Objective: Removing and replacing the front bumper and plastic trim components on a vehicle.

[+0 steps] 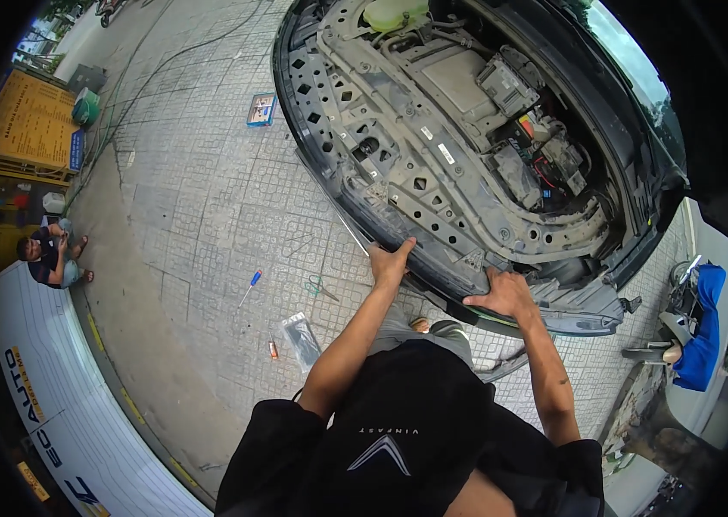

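Observation:
A dark car stands in front of me with its engine bay uncovered. Along the near edge of its nose runs the dusty black front bumper. My left hand is closed on this edge, its thumb on top and the other fingers partly hidden below. To its right, my right hand grips the same bumper, fingers bent over the top and thumb pointing left. A thin bright strip sticks out along the bumper beside my left hand; I cannot tell whether that hand touches it.
On the paving to the left lie a blue-handled screwdriver, green-handled scissors, a clear plastic bag and a small orange tube. A blue box lies beside the car. A person sits far left; a motorbike stands right.

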`<state>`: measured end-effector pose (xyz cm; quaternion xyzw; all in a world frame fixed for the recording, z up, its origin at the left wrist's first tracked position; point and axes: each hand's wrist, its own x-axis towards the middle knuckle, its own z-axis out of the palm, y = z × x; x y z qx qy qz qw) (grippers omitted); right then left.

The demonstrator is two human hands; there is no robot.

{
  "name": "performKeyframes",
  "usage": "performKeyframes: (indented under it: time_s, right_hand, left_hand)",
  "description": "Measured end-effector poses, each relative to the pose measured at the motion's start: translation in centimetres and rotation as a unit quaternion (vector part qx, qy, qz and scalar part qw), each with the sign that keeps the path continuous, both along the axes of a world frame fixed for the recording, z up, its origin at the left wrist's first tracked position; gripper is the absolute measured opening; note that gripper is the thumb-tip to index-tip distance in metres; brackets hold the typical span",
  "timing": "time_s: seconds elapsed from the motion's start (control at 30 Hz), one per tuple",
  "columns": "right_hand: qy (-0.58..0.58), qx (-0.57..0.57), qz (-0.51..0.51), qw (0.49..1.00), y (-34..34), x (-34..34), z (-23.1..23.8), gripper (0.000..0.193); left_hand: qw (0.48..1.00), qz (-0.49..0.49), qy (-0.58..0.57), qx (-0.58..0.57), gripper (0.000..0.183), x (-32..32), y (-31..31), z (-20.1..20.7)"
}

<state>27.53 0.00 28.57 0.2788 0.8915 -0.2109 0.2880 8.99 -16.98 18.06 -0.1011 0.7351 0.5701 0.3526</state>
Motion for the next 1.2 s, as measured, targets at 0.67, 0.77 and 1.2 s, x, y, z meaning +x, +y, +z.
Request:
performKeyframes:
  time_s: [0.67,0.77,1.2]
  right_hand:
    - [0.128,-0.039,-0.031,0.990,4.0,3.0,-11.5,0.080]
    - [0.170,-0.024,-0.001,0.985,3.2,4.0,-12.8,0.079]
    - [0.289,0.108,-0.046,0.950,2.0,8.4,-15.0,0.067]
  left_hand:
    - [0.797,-0.330,0.467,-0.196,0.069,-4.6,0.1,-3.9]
    - [0.719,-0.454,0.524,-0.048,0.067,-3.1,2.9,-2.8]
    - [0.457,-0.723,0.517,-0.020,0.092,7.3,9.1,-3.8]
